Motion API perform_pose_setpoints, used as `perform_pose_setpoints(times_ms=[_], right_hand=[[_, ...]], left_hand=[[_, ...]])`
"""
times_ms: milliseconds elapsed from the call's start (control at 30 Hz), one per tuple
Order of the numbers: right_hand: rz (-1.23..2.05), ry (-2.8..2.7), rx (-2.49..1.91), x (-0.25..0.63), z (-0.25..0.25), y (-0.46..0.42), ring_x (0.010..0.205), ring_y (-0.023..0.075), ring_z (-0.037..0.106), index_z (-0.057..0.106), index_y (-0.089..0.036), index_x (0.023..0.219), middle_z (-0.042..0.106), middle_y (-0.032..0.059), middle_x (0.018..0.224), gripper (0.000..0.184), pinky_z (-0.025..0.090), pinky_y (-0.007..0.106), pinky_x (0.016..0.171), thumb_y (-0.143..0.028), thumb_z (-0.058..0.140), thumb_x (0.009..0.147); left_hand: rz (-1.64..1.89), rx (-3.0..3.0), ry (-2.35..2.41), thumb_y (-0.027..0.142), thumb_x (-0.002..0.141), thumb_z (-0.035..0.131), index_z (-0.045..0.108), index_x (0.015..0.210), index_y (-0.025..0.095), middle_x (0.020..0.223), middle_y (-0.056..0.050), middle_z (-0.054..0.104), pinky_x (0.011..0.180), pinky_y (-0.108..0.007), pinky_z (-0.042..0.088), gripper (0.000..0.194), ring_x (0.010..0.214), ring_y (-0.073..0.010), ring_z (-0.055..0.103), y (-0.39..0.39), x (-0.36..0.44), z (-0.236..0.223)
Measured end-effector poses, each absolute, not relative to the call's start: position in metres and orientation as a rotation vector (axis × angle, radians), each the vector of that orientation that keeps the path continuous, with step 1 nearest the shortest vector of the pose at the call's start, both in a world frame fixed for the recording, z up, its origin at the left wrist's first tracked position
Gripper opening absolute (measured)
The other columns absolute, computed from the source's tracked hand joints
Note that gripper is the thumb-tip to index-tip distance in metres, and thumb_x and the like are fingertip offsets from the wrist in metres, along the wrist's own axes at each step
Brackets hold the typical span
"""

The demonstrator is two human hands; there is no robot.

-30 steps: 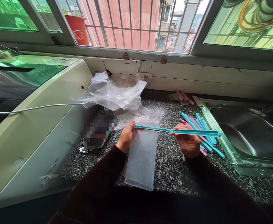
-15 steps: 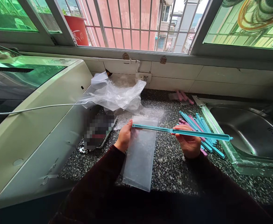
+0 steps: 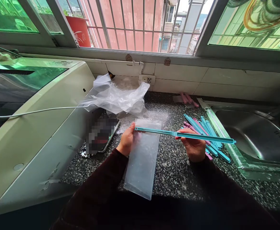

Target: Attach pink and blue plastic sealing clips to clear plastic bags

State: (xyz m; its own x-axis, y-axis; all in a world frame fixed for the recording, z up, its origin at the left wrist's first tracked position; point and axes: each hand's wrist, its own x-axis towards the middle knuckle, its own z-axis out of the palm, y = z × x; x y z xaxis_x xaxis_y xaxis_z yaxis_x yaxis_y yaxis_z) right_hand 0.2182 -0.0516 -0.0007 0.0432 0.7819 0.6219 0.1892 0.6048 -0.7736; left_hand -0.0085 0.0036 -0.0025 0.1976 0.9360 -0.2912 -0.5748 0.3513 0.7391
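A long blue bag sealing clip (image 3: 209, 137) is unfolded nearly straight across my front, its hinge close to my right fingers. My right hand (image 3: 193, 147) is closed around its middle, thumb and fingers pinching it from below. My left hand (image 3: 127, 138) is closed at the clip's left end and on the edge of a frosted plastic bag (image 3: 141, 166). The flat bag hangs down under the clip's left arm, its top edge sticking out above. My left fingertips are hidden behind the bag.
Blue and pink clips (image 3: 211, 131) lie piled beside the steel sink (image 3: 247, 137). Several pink clips (image 3: 189, 99) rest near the wall. Crumpled clear plastic (image 3: 123, 95), a phone-like slab (image 3: 104, 135) and a white cable (image 3: 41, 111) are at left, by a cream-coloured appliance (image 3: 58, 105).
The clip has shifted slightly left in both hands. The bag's lower end has swung a little left and towards me.
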Motion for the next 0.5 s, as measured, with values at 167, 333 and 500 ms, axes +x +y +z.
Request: perform_pose_setpoints(times_ms=[167,333,500], right_hand=[[0.570,-1.494,-0.827,0.219,-0.003,-0.050,0.064,0.0143,0.062,0.062,-0.019,0.096,0.061,0.0034,0.079,0.015,0.055,0.032,0.058,-0.022,0.056,0.082],[0.582,-1.491,-0.853,0.221,-0.007,-0.049,0.061,0.0128,0.060,0.061,-0.019,0.095,0.059,0.0020,0.077,0.014,0.054,0.030,0.056,-0.021,0.057,0.081],[0.547,-1.519,-0.902,0.224,-0.013,-0.046,0.064,0.0133,0.060,0.060,-0.019,0.094,0.059,0.0032,0.079,0.015,0.055,0.029,0.058,-0.021,0.058,0.080]], left_hand=[[1.124,0.617,0.874,0.045,0.081,0.049,0.066,0.082,0.011,0.041,0.002,0.050,0.042,-0.025,0.036,0.038,0.039,-0.0129,0.048,0.006,-0.010,-0.009],[1.122,0.722,0.960,0.042,0.084,0.046,0.067,0.078,0.011,0.036,0.002,0.047,0.036,-0.024,0.027,0.038,0.032,-0.0101,0.038,0.007,-0.011,-0.009],[1.112,0.743,1.027,0.040,0.083,0.048,0.066,0.066,0.012,0.035,0.001,0.046,0.035,-0.024,0.023,0.038,0.031,-0.0094,0.035,0.006,-0.010,0.000]])
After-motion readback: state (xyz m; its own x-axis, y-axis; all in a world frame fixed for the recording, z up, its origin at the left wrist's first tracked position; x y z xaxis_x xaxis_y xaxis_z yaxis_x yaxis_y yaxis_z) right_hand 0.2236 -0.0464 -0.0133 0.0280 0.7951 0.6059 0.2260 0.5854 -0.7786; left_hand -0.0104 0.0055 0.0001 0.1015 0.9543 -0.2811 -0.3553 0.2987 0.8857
